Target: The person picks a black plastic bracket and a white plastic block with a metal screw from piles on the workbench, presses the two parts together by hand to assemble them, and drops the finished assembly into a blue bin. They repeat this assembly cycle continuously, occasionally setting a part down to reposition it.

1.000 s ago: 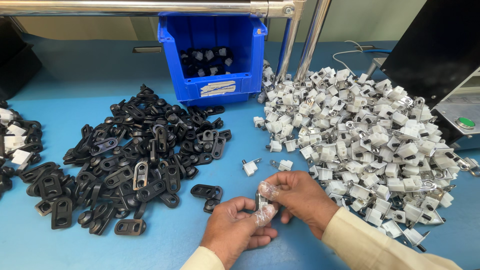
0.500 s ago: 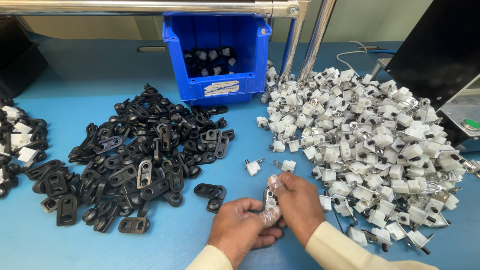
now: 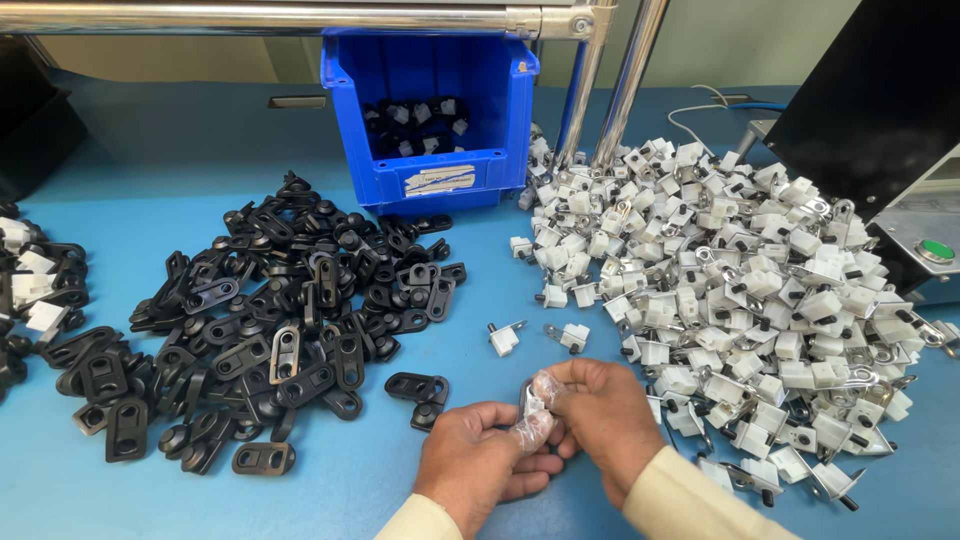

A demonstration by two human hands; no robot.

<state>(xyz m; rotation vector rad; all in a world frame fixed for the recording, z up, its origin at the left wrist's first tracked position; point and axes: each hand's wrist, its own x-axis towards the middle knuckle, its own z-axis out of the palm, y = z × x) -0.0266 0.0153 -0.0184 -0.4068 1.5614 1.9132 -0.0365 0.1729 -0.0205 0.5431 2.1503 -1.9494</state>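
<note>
Both hands have slid a little to the right. The left hand (image 3: 487, 462) and right hand (image 3: 600, 415) pinch one small white-and-black part (image 3: 533, 402) together, low over the blue desk (image 3: 150, 210).

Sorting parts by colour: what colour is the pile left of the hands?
Black, seen in the head view: the pile of flat plastic pieces.

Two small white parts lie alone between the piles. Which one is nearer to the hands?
The right-hand loose white part is nearer: it lies just above the right hand. The other loose part lies further left, toward the black pile.
</note>
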